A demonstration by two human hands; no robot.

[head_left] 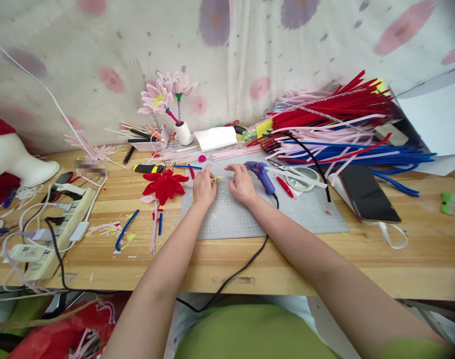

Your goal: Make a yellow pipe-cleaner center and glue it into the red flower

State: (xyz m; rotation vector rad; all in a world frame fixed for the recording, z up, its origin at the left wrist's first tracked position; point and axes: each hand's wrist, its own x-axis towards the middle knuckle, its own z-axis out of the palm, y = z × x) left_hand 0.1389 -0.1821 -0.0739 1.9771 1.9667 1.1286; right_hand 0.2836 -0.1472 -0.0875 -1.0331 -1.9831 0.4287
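My left hand point(204, 188) rests over the left part of the grey cutting mat point(234, 219), its fingers closed near a small yellow piece point(217, 178); what it grips is too small to make out. A short gap to the right, my right hand point(241, 184) hovers over the mat with its fingers apart and nothing visible in them. A red fuzzy flower point(166, 186) lies left of my left hand. Just beyond my right hand is a purple glue gun point(262, 177), its black cord running down off the table's front edge.
Scissors point(304, 178) and a red pen point(284, 187) lie right of the glue gun. Piled pipe cleaners point(335, 112) fill the back right, beside a phone point(369, 193). A power strip point(59, 234) stands left. A white vase point(183, 133) holds pink flowers at the back.
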